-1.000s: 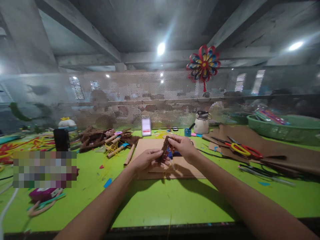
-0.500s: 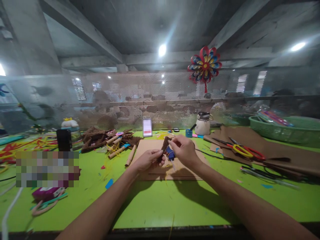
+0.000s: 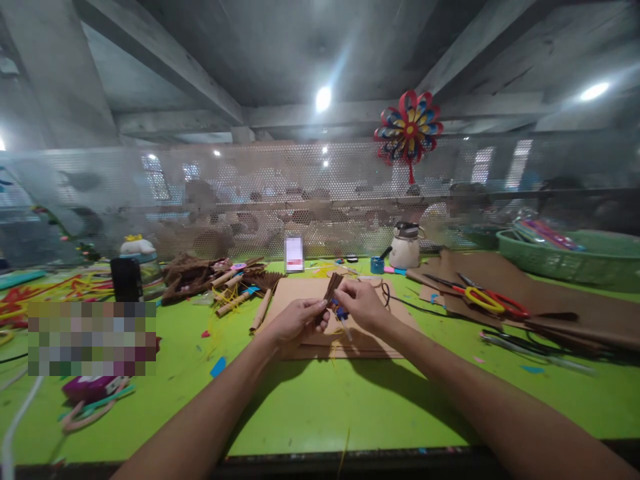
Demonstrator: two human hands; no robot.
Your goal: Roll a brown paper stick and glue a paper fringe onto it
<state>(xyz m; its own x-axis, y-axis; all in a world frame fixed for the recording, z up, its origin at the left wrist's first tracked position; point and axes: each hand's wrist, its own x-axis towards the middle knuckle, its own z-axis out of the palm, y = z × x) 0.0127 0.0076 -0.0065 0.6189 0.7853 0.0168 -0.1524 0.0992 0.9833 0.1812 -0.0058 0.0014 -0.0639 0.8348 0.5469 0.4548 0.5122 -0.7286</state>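
Between the thumb and fingers of my left hand (image 3: 300, 319) is a bundle of pleated brown paper (image 3: 333, 287), its folds pointing up. My right hand (image 3: 364, 303) is closed in a pinch at the right side of the pleats; what its fingertips hold is hidden. Just behind and below the fingers, a blue glue gun (image 3: 341, 311) with a pale tip is partly covered by my hands. Both hands are over a stack of brown cardboard (image 3: 290, 290) on the green table (image 3: 310, 413). Thin yellow strands hang near the cardboard's front edge.
Rolled brown paper tubes (image 3: 261, 312) and crumpled brown paper (image 3: 185, 277) lie to the left. A phone (image 3: 295, 255) stands behind the cardboard. On the right are scissors (image 3: 485, 300) on brown sheets (image 3: 560, 293), a white jug (image 3: 405, 250) and a green basket (image 3: 600, 263).
My right hand has moved slightly left and down, closer to the pleated paper. The left hand still holds the paper in nearly the same place.
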